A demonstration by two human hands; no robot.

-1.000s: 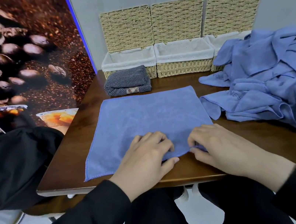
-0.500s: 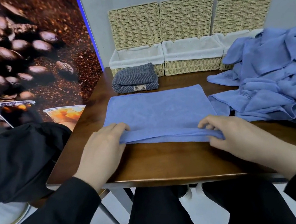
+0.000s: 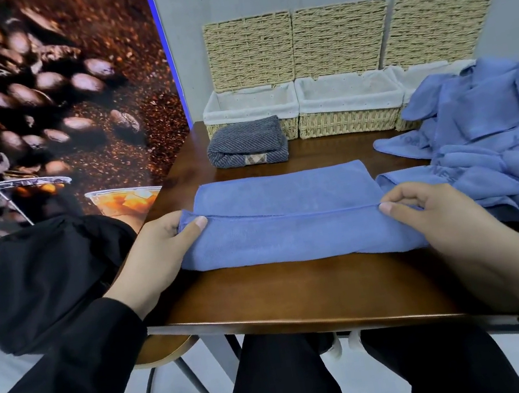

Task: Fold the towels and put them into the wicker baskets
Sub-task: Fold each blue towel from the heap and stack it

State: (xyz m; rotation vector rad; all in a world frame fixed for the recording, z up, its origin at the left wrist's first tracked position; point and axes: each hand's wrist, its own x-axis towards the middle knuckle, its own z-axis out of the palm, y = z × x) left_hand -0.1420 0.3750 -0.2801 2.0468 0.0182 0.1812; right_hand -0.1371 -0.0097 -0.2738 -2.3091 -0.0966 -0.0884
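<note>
Head view: both hands work on a blue microfibre towel [image 3: 290,225] lying on the dark brown wooden surface [image 3: 301,295], near its front edge. The towel is partly folded: the near portion is doubled over the far portion, and its hemmed edge runs left to right across the middle of the cloth. The left hand [image 3: 161,252] grasps the left end of the folded layer, thumb on top at the hem and fingers curled round the cloth edge. The right hand [image 3: 431,216] pinches the right end of the same hem between thumb and curled fingers, with the heel of the hand resting on the towel's near right corner. Both forearms wear black sleeves. At the rear of the surface, against the grey wall, three woven wicker baskets with white fabric liners stand side by side with lids raised: the left basket [image 3: 251,109], the centre basket [image 3: 350,100] and the right basket [image 3: 429,74], the last partly covered by a loose pile of unfolded blue towels [image 3: 487,140] occupying the right side of the surface. A folded dark grey striped towel [image 3: 246,145] lies just in front of the left basket, touching the surface, well apart from the blue towel being handled. A black garment [image 3: 36,279] lies to the left of the surface, below a coffee-bean wall poster [image 3: 31,96].
</note>
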